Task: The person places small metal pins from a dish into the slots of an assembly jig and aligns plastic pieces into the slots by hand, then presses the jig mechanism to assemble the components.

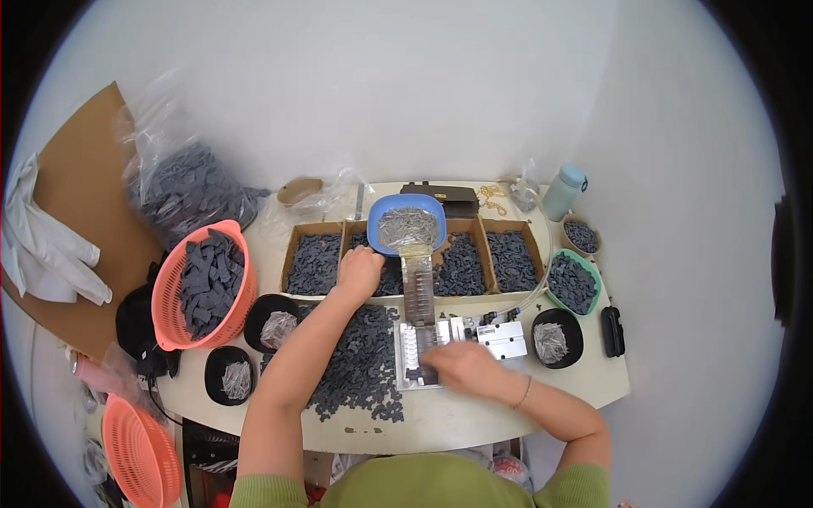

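My left hand (362, 270) reaches over the second compartment of a cardboard tray (342, 254) filled with small dark grey pieces (313, 264). Its fingers are curled together beside a blue bowl (392, 203) of thin metal pins (407, 227); whatever they hold is hidden. My right hand (468, 370), smeared by motion, has its fingertips at the metal fixture (405, 383) on the table. Whether it holds anything does not show. A clear ribbed chute (418, 292) runs from below the bowl down to the fixture. White parts (411, 345) line the fixture's left side.
Loose dark grey pieces (360, 364) cover the table left of the fixture. Black bowls of pins (227, 375) stand left, another black bowl (572, 326) right. Coral basket (165, 288), green bowl (596, 284) and light-blue bottle (562, 195) surround the work. An air cylinder block (502, 340) adjoins the fixture.
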The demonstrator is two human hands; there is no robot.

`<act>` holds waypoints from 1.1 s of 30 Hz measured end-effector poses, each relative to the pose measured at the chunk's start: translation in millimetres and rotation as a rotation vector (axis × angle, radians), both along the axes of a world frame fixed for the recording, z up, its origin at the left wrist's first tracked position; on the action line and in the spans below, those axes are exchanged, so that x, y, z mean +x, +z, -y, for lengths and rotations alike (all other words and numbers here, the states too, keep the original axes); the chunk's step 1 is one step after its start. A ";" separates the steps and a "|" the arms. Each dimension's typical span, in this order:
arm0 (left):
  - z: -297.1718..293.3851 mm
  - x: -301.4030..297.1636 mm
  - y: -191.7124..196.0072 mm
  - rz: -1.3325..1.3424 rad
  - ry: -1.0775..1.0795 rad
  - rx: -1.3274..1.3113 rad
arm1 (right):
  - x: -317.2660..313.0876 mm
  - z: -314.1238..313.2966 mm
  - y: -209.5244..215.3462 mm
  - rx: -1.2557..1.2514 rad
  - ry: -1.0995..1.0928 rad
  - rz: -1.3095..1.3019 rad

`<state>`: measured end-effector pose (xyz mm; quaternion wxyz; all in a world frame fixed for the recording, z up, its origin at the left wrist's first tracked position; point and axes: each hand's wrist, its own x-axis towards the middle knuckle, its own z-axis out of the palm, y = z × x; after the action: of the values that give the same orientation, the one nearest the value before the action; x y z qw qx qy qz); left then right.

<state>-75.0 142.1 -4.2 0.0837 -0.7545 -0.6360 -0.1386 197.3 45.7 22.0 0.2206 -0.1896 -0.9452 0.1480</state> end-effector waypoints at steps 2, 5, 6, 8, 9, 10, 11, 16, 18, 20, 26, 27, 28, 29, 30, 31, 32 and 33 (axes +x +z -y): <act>4.7 2.6 2.8 -0.027 0.009 0.006 | 5.3 -39.1 7.6 0.051 -0.113 -0.030; 14.9 6.8 10.0 -0.053 -0.014 0.061 | 8.8 -93.5 16.4 0.108 -0.351 -0.103; 17.8 9.2 13.2 0.041 -0.019 0.086 | 6.5 -109.1 13.4 0.139 -0.365 -0.068; 25.5 10.1 20.1 0.240 -0.046 0.132 | -7.4 -128.0 10.4 0.178 -0.356 0.022; 31.9 13.5 22.1 0.240 -0.048 0.130 | -16.2 -133.2 7.5 0.186 -0.339 0.081; 42.4 22.7 31.7 0.398 -0.100 0.083 | -22.7 -143.9 -6.5 0.203 -0.341 0.155; 53.4 28.2 37.1 0.554 -0.145 0.035 | -29.7 -147.9 -11.9 0.201 -0.341 0.154; 115.7 46.6 36.5 0.740 -0.246 -0.205 | -48.0 -151.2 -10.8 0.381 -0.422 0.431; 134.0 55.6 27.7 0.755 -0.257 -0.245 | -44.4 -150.9 -10.9 0.345 -0.427 0.425; 146.8 63.7 15.8 0.770 -0.341 -0.160 | -37.2 -153.6 -18.5 0.305 -0.424 0.363; 168.6 67.8 1.0 0.284 -0.444 -0.004 | -35.6 -154.6 -21.5 0.309 -0.427 0.350; 171.9 71.3 0.4 0.227 -0.480 0.024 | -32.3 -156.1 -24.4 0.342 -0.414 0.297; 175.7 74.0 -0.6 0.168 -0.513 0.052 | -30.8 -156.2 -25.4 0.375 -0.399 0.242; 180.9 74.0 -2.6 0.094 -0.511 0.065 | -34.1 -149.1 -15.9 0.374 -0.390 0.241; 182.9 72.5 -3.4 0.095 -0.503 0.064 | -33.8 -141.6 -4.8 0.236 -0.403 0.111; 184.4 74.1 -1.7 0.055 -0.518 0.163 | -29.4 -132.6 7.9 0.099 -0.425 -0.014; 187.0 73.5 0.2 0.011 -0.524 0.259 | -28.1 -125.1 12.1 0.070 -0.417 -0.115; 189.4 72.6 2.6 0.012 -0.519 0.257 | -25.5 -112.6 16.7 -0.011 -0.387 -0.144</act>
<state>-2.4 -47.3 -1.7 0.1364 -0.8745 -0.3993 -0.2392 171.7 158.4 38.8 0.3107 -0.3581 -0.8721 0.1213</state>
